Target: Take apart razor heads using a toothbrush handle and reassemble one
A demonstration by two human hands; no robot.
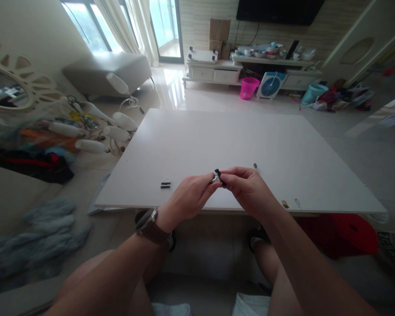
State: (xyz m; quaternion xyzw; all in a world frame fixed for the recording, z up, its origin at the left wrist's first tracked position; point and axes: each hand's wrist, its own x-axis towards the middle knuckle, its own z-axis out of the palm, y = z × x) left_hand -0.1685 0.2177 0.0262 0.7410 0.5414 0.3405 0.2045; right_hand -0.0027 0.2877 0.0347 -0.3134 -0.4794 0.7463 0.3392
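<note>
Above the white table point(224, 136), near its front edge, my two hands meet fingertip to fingertip. My left hand point(192, 193) is closed in a pinch on a small shiny, clear-looking piece point(216, 179). Pressed against it is a small black strip point(217, 171), pinched by my right hand point(248, 186). Fingers cover much of both pieces, so I cannot tell whether they are joined. Left of my hands, two short black strips point(165, 187) lie side by side by a small clear piece point(166, 180). A tiny dark piece point(255, 166) lies beyond my right hand.
Near the front edge on the right lie a small yellow-and-dark figure point(285, 204) and a small clear item point(297, 202). A lamp with white shades point(116, 134) stands by the table's left side. Under the right end is something red point(345, 235).
</note>
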